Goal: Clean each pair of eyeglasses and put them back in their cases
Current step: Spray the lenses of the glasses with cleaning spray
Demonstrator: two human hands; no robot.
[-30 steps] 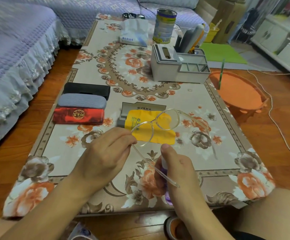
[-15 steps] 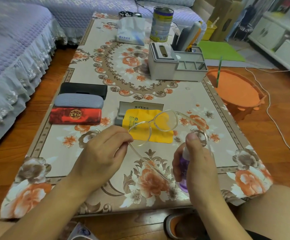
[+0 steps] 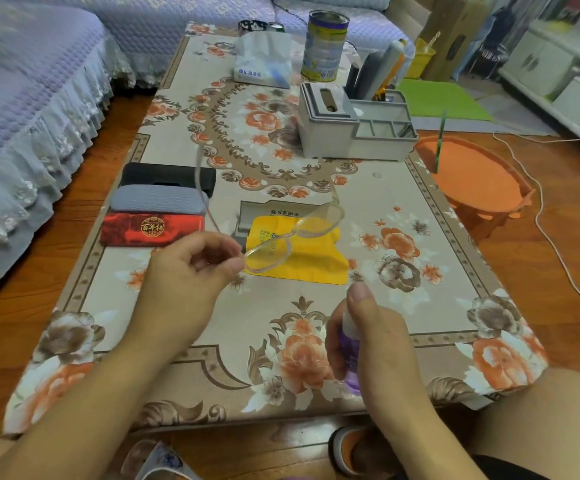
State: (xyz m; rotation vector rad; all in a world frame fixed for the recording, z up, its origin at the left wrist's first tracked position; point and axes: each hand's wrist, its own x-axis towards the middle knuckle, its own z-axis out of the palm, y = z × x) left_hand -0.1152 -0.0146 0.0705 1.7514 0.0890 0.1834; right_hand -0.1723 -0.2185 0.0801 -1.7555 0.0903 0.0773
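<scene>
My left hand (image 3: 191,271) pinches a pair of clear-framed eyeglasses (image 3: 295,233) by the rim of the near lens, holding them above the table with the temples pointing away. My right hand (image 3: 375,337) grips a small purple spray bottle (image 3: 349,362), with the forefinger on its white top, below and to the right of the lenses. Under the glasses lies a yellow cleaning cloth (image 3: 316,265) on an open grey case (image 3: 267,213). At the left sit three closed cases: black (image 3: 167,176), grey (image 3: 158,200) and red (image 3: 153,228).
A floral-covered table (image 3: 281,161) carries a grey organiser box (image 3: 350,129), a tissue pack (image 3: 264,60) and a tin can (image 3: 323,46) at the far end. An orange stool (image 3: 472,178) stands to the right, a purple sofa (image 3: 21,98) to the left.
My left hand has turned the glasses around, so the temples now point away instead of toward me. My right hand with the spray bottle has shifted right and lower.
</scene>
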